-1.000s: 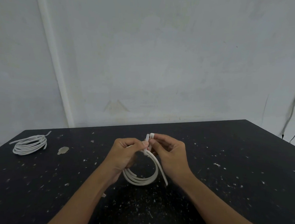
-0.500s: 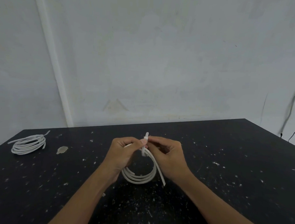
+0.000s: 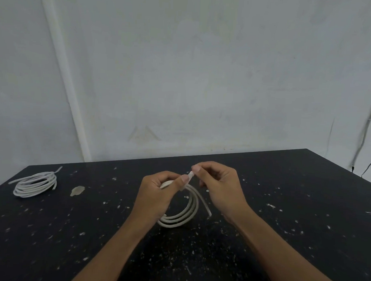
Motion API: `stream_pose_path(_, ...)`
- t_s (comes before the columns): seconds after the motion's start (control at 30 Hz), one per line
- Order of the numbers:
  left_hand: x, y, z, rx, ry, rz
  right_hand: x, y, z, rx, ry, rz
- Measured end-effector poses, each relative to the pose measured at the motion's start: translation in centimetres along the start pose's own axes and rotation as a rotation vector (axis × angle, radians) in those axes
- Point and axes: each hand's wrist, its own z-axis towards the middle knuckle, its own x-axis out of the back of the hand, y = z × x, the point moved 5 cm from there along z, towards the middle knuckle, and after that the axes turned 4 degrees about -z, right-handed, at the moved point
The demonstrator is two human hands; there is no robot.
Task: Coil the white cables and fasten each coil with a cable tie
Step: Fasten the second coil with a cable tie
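Your left hand (image 3: 156, 194) holds the white cable coil (image 3: 183, 212) at its top, with the fingers curled around the bundled loops and the thumb pressed on them from the front. The coil hangs down from this grip between your two hands, above the black table (image 3: 283, 208); whether its lowest loops touch the table I cannot tell. One free cable end (image 3: 206, 207) stands out toward the right, away from the loops. Your right hand (image 3: 221, 184) pinches the small white cable tie (image 3: 191, 175) between thumb and forefinger, just above your left thumb.

It seems you are closing the tie around the bundle. To do this well, keep the left grip firm, so the loops stay together and flat against each other while the tie tightens. Pull the tie tail straight along its own line, not sideways, because a sideways pull may twist the bundle. If you want a neat coil, tuck the free end in with the loops before the tie is fully tight; afterwards it will be hard to move.

A second coil (image 3: 36, 183) lies on the far left part of the table, well apart from your hands. If it already carries a tie is too small to see.
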Motion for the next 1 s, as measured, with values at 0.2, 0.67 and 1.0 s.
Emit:
stream_pose_path(0.2,-0.7,0.0,-0.1,-0.006,-0.058,-0.022,-0.7,-0.2,-0.4,0.035,0.067,-0.037)
stream_pose_path(0.67,-1.4,0.9,-0.8,0.004,-0.087,-0.034,-0.9,-0.8,-0.9,0.089,0.125,-0.080)
stream_pose_path(1.0,-1.8,1.2,-1.1,-0.046,-0.063,-0.005,-0.5,-1.3,-0.7,0.070,0.017,0.097)
